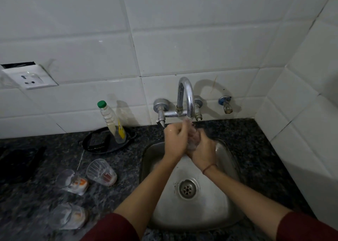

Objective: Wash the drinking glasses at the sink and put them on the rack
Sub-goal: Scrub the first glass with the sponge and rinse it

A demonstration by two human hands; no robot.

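Note:
Both my hands meet under the tap spout [189, 101], above the back of the steel sink [226, 160]. A clear drinking glass [192, 140] is between them, blurred and mostly hidden by fingers. My left hand [174, 140] curls around it from the left. My right hand [204, 150] grips it from the right and below. Three more clear glasses stand on the dark counter to the left: one [101, 172] nearest the sink, one [72, 181] further left, one [67, 216] near the front edge.
A soap bottle with a green cap [111, 121] stands in a black pan [98, 141] behind the glasses. A dark flat object [18, 164] lies at the far left. A wall socket [30, 77] is above it. Tiled walls close the back and right.

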